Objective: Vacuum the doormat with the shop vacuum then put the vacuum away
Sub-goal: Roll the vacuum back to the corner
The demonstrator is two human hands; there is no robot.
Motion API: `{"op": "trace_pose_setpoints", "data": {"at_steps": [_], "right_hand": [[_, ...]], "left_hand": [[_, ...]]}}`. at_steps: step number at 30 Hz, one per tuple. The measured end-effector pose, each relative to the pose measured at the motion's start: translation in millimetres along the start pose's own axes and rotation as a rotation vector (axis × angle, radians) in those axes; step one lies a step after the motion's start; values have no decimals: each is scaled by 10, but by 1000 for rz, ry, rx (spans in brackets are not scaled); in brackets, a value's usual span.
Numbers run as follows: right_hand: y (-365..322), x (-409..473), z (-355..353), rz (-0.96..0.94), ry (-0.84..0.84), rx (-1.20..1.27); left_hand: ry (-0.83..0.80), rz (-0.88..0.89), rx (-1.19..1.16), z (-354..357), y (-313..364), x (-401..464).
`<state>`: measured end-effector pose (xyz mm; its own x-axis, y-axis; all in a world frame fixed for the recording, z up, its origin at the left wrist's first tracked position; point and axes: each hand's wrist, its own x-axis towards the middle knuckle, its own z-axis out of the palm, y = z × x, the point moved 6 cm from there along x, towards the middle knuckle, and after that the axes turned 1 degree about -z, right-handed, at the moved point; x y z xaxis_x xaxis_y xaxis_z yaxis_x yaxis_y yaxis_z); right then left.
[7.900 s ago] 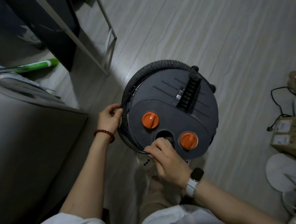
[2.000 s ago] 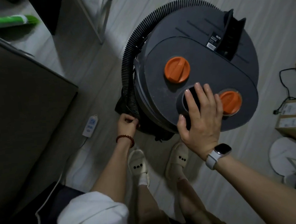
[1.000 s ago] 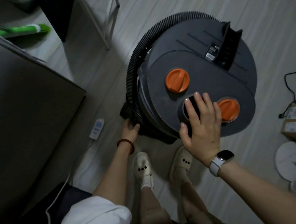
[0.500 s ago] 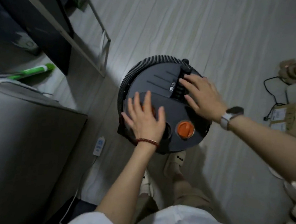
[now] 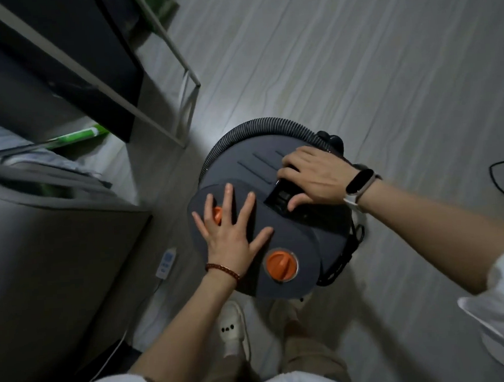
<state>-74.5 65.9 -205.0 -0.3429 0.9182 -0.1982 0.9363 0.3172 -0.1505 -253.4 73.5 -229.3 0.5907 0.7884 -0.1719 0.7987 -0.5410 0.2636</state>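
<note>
A person stands over a shop vacuum (image 5: 276,219) on the pale plank floor (image 5: 355,64), the left hand (image 5: 229,231) spread flat on the grey lid, fingers straight and partly covering one orange knob (image 5: 216,215), while the right hand (image 5: 309,178) curls its fingers and thumb round the recessed carry handle (image 5: 280,193) at about 1 o'clock on the lid. A second orange knob (image 5: 281,265) sits uncovered at 6 o'clock. The ribbed hose (image 5: 258,126) lies coiled around the drum's far rim from 10 to 1 o'clock. No doormat is in view. With the hose wrapped, the cleaning looks to be over and the vacuum ready to be carried off to storage; that last step seems not yet done. A power strip (image 5: 166,261) lies on the floor at 9 o'clock, beside a dark cabinet (image 5: 56,264), and whether the vacuum's cord is unplugged cannot be told.
</note>
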Motion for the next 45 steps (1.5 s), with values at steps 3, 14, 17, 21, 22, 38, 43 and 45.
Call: {"op": "trace_pose_setpoints", "data": {"at_steps": [3,14,17,21,22,38,43,45], "right_hand": [[384,-366,45,158,-13,24],[1366,-2389,334,1263,152,247],[1528,-2653,367,1458,128,305],[1729,-2757,402,1516,243,395],[1780,-2746,384,1524,282,378],[3226,-1467,-116,1749,549,486],[4010,-1131,-314,1668,510,500],[4342,-1034,-351,1612,475,563]], "left_hand": [[-17,165,20,31,385,354],[-297,663,280,123,2799,1759],[-354,551,77,381,3122,1693],[-308,553,-2,546,3536,1968],[-269,551,14,556,3618,2056],[-126,688,27,226,3653,4163],[-115,761,3,112,3897,5037],[-150,772,-7,76,3977,5347]]}}
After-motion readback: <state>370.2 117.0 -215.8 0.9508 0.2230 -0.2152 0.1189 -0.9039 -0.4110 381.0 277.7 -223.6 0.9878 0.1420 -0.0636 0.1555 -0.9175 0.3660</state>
